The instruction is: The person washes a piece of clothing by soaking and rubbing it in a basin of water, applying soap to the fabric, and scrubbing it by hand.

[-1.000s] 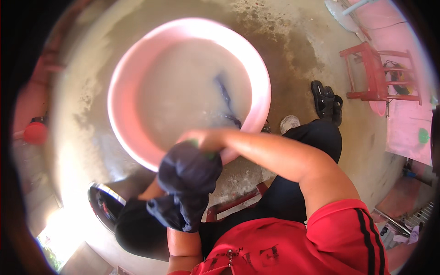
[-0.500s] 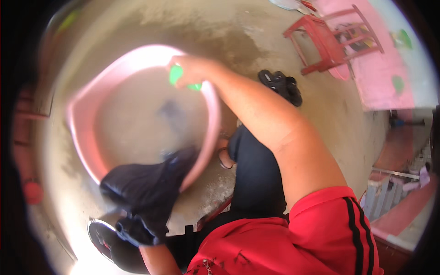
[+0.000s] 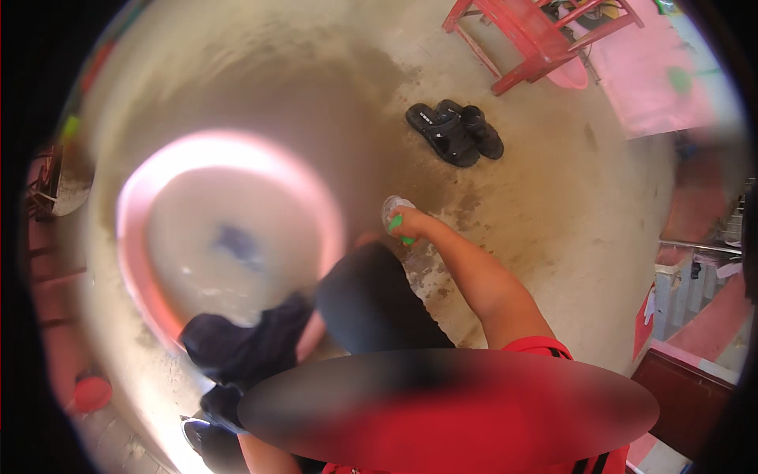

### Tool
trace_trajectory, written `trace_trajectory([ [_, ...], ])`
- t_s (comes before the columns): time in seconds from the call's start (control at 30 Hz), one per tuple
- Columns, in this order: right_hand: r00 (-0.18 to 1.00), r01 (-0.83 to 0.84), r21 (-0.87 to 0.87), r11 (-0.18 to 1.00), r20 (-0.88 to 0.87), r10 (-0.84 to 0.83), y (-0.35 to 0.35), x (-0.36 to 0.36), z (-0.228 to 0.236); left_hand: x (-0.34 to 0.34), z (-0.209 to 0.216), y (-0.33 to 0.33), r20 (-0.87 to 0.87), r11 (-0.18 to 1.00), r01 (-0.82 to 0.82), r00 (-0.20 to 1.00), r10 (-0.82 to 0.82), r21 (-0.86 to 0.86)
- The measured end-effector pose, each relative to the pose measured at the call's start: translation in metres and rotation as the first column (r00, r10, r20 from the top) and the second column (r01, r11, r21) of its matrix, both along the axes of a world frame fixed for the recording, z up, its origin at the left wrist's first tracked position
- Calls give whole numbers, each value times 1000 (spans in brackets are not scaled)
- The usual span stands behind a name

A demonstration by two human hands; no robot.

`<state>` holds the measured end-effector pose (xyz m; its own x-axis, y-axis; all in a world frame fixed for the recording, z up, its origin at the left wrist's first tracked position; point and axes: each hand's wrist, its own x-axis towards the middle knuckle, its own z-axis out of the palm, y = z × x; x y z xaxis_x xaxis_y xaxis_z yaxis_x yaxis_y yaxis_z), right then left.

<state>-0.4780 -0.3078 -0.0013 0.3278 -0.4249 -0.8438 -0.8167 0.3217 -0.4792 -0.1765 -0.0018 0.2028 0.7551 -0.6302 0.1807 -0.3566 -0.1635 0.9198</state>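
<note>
My right hand [image 3: 413, 223] is closed round a small green thing with a whitish end [image 3: 392, 207], held out past my right knee, apart from the basin. Its kind does not show clearly. To the left stands a large pink basin [image 3: 133, 237] with cloudy water. A dark blue patch [image 3: 239, 245] shows in the water, too blurred to name. A dark cloth [image 3: 245, 347] is draped over the basin's near rim. My left forearm [image 3: 267, 454] reaches into its lower folds, where the cloth hides the left hand and its fingers.
Black sandals [image 3: 454, 134] lie on the wet concrete floor [image 3: 545, 205] ahead. A red wooden chair [image 3: 521, 35] stands at the far right. A red round thing [image 3: 92, 393] is at the far left. A blurred oval covers the near part of the picture.
My right hand has moved from the basin's far rim back toward my right knee, with the green thing in it. The dark cloth sits lower against the near rim. My view has shifted.
</note>
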Motion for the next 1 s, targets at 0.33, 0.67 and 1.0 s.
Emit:
trace_trajectory([
  [0.33,984,-57,-265,963,-178,10,-3,-37,-26,-39,-2,-55,257,948,318,916,-309,5],
  [0.67,910,378,-574,726,86,-406,76,-109,-32,-66,1,-79,469,823,561,704,-533,93],
  [1.0,550,-38,-257,966,801,235,-21,126,259,-11,69,-102,764,925,189,522,-378,329],
])
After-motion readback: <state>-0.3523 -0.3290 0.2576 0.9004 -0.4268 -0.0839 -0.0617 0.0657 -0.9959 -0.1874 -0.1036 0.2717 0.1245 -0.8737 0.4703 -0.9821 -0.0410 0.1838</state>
